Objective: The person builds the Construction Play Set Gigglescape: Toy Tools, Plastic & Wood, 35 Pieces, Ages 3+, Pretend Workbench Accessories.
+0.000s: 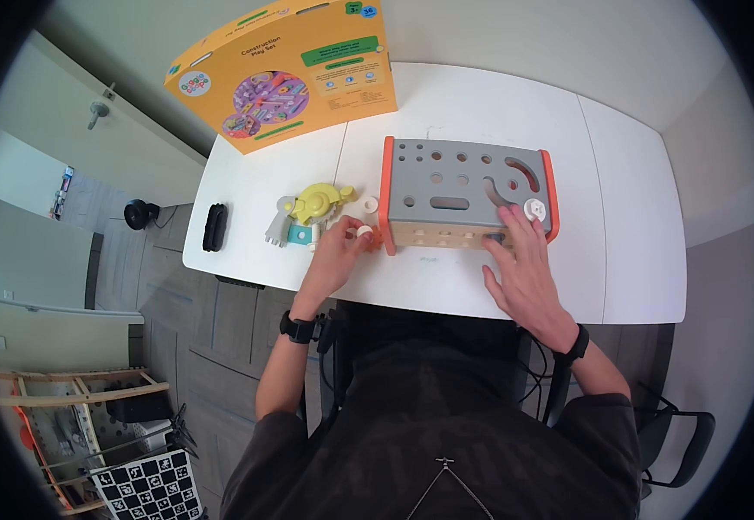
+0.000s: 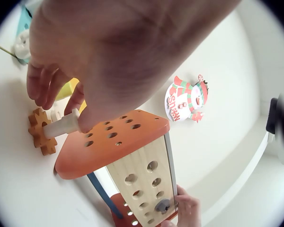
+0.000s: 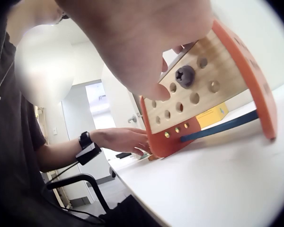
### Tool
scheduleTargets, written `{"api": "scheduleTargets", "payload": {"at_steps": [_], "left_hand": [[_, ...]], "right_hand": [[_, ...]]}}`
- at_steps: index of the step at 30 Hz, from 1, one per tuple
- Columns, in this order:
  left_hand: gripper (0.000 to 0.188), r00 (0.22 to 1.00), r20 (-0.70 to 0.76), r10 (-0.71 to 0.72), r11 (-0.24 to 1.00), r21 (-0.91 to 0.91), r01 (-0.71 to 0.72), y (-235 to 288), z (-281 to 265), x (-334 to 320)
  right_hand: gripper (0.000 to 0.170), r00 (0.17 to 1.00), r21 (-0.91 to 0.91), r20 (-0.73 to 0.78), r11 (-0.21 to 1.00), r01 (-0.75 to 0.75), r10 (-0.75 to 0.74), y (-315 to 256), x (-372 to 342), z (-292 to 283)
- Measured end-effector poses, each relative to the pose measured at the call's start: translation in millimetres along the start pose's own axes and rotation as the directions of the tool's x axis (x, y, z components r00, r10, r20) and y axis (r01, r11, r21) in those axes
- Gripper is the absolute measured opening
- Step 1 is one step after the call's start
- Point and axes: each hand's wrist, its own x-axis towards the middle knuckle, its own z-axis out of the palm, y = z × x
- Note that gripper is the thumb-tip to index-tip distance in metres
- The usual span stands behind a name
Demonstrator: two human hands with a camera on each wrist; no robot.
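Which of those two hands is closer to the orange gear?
The left hand: it holds a white peg beside the orange gear, while the right hand is at the opposite end of the toy bench.

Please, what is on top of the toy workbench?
A round white piece sits on the grey top of the toy workbench, near the end at the person's right. The right hand covers part of the front edge; what lies beneath the hand or the piece cannot be seen.

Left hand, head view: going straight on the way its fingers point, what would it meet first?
Beyond the white peg it holds, the left hand would probably first meet the round white piece beside the toy workbench; exact height and depth are unclear.
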Motion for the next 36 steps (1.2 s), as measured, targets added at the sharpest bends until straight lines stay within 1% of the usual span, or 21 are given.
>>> {"api": "scheduleTargets", "payload": {"at_steps": [2, 3, 4, 5, 6, 7, 8, 9, 11, 12, 14, 15, 18, 21, 24, 27, 30, 33, 36], "left_hand": [[0.033, 0.998, 0.061, -0.032, 0.993, -0.11, 0.039, 0.5, 1.0, -6.9], [0.034, 0.997, 0.057, -0.044, 0.993, -0.11, 0.05, 1.6, 0.5, -9.7], [0.034, 0.997, 0.055, -0.056, 0.992, -0.111, 0.062, 3.6, 0.5, -12.9], [0.035, 0.996, 0.056, -0.067, 0.991, -0.111, 0.073, 5.1, 1.6, -15.7], [0.035, 0.995, 0.069, -0.075, 0.987, -0.138, 0.084, 5.5, 3.0, -18.1], [0.035, 0.993, 0.084, -0.084, 0.982, -0.162, 0.096, 5.3, 3.8, -20.7], [0.035, 0.991, 0.101, -0.092, 0.977, -0.185, 0.11, 5.6, 4.1, -23.7], [0.035, 0.989, 0.11, -0.102, 0.972, -0.199, 0.122, 8.8, 3.9, -26.7], [0.034, 0.983, 0.127, -0.132, 0.963, -0.218, 0.157, 16.1, 3.0, -35.7], [0.033, 0.987, 0.12, -0.11, 0.959, -0.248, 0.137, 11.6, 6.6, -38.2], [0.032, 0.993, 0.102, -0.062, 0.946, -0.312, 0.091, -2.4, 18.2, -40.8], [0.03, 0.989, 0.113, -0.093, 0.926, -0.355, 0.127, -6.2, 21.3, -41.4], [0.029, 0.989, 0.117, -0.094, 0.897, -0.421, 0.135, -7.9, 24.3, -47.2], [0.027, 0.994, 0.087, -0.059, 0.898, -0.431, 0.091, -6.7, 26.1, -52.0], [0.027, 0.978, 0.174, -0.111, 0.864, -0.469, 0.182, -4.2, 26.8, -54.3], [0.028, 0.978, 0.156, -0.137, 0.855, -0.48, 0.196, -2.7, 34.6, -61.5], [0.033, 0.985, 0.126, -0.12, 0.856, -0.49, 0.167, -3.6, 36.3, -62.0], [0.039, 0.996, 0.078, -0.043, 0.843, -0.533, 0.078, -6.1, 44.6, -62.9], [0.049, 0.992, 0.114, -0.046, 0.841, -0.532, 0.1, 16.7, 46.2, -68.2]], "right_hand": [[0.037, 0.993, 0.093, -0.066, 0.99, 0.108, -0.102, -7.5, -9.6, -2.3], [0.036, 0.983, 0.136, -0.1, 0.977, 0.164, -0.151, -11.3, -15.6, -4.1], [0.036, 0.996, 0.293, 0.029, 0.954, 0.07, -0.082, -19.8, -19.4, -6.7], [0.035, 0.985, 0.427, 0.168, 0.903, -0.047, -0.029, -33.2, -20.6, -9.5], [0.035, 0.951, 0.534, 0.309, 0.827, -0.178, 0.005, -44.2, -19.9, -10.4], [0.04, 0.888, 0.617, 0.46, 0.721, -0.315, -0.006, -50.9, -17.5, -6.2], [0.045, 0.803, 0.661, 0.594, 0.595, -0.457, -0.043, -56.4, -14.6, 3.0], [0.05, 0.703, 0.663, 0.703, 0.455, -0.594, -0.107, -60.5, -13.2, 14.5], [0.062, 0.676, 0.694, 0.72, 0.184, -0.697, -0.157, -66.9, -21.9, 64.0], [0.069, 0.668, 0.685, 0.721, 0.044, -0.727, -0.184, -70.8, -21.8, 79.6], [0.07, 0.603, 0.588, 0.783, -0.132, -0.798, -0.153, -84.0, -7.0, 83.0], [0.071, 0.565, 0.532, 0.813, -0.216, -0.819, -0.142, -89.0, -1.3, 83.9], [0.07, 0.574, 0.503, 0.811, -0.363, -0.784, -0.116, -96.2, 4.4, 90.4], [0.075, 0.604, 0.512, 0.79, -0.432, -0.742, -0.102, -96.8, 0.3, 101.3], [0.073, 0.605, 0.505, 0.79, -0.454, -0.734, -0.098, -94.5, -0.4, 100.1], [0.067, 0.61, 0.508, 0.79, -0.487, -0.71, -0.066, -90.2, -3.1, 105.7], [0.059, 0.65, 0.549, 0.759, -0.503, -0.668, -0.036, -83.8, -9.2, 110.0], [0.05, 0.667, 0.608, 0.744, -0.461, -0.646, 0.047, -81.8, -11.9, 104.3], [0.043, 0.704, 0.699, 0.697, -0.346, -0.625, 0.137, -81.8, -11.2, 92.1]]}}
